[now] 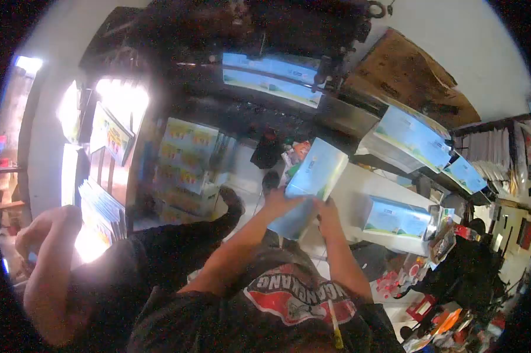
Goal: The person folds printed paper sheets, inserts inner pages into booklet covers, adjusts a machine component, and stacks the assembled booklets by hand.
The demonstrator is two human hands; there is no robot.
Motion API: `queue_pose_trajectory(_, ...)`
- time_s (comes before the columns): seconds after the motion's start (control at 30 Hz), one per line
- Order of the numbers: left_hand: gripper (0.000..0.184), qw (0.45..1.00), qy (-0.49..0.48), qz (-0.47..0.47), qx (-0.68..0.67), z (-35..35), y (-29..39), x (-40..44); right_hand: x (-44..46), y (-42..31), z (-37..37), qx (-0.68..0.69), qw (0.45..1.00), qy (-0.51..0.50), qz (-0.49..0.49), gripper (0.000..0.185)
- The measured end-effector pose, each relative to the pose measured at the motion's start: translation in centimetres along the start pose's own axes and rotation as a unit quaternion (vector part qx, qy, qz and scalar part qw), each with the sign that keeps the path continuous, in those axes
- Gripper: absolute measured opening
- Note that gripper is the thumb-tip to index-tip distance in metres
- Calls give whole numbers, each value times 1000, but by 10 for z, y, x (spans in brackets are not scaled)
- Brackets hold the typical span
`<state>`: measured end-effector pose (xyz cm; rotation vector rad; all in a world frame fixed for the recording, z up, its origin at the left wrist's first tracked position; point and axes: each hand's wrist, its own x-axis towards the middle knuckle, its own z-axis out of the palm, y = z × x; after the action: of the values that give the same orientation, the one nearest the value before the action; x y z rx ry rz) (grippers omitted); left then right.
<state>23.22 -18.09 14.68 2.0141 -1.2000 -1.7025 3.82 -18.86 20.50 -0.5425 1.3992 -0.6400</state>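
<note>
My left hand [281, 203] grips the left side of light-blue printed sheets [317, 167] with a green band, held in front of my chest. My right hand [326, 213] closes on their right edge, close to the left one. Below my hands the lower part of the sheets looks darker and seems bent; I cannot tell how many there are. Nearest on the right, a stack of similar blue printed sheets [396, 216] lies on a white surface [351, 191].
Another person's arm [51, 259] is close on my left, near upright printed sheets [104, 212]. Stacks of yellow-and-white prints [186, 156] stand beyond. A dark machine [242, 32] holds a blue sheet [271, 76]. More blue stacks [412, 138] and cardboard [406, 73] are at right.
</note>
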Motion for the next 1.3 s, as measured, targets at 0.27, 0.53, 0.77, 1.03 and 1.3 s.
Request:
queue_pose_trajectory(0.27,82,966,150,209,2,46,49,-45,21,28,-41,174,981,1,90,45)
queue_pose_trajectory(0.53,72,980,-149,124,-47,33,116,-109,-65,20,-93,256,965,-1,-52,82)
queue_pose_trajectory(0.77,58,905,192,288,247,34,86,-18,-113,30,-130,266,958,97,-54,73)
queue_pose_trajectory(1.03,31,873,218,261,348,45,59,3,-97,32,-110,254,962,56,-84,52)
queue_pose_trajectory(1.3,25,876,207,252,356,29,50,1,-25,16,-71,117,992,41,-24,74)
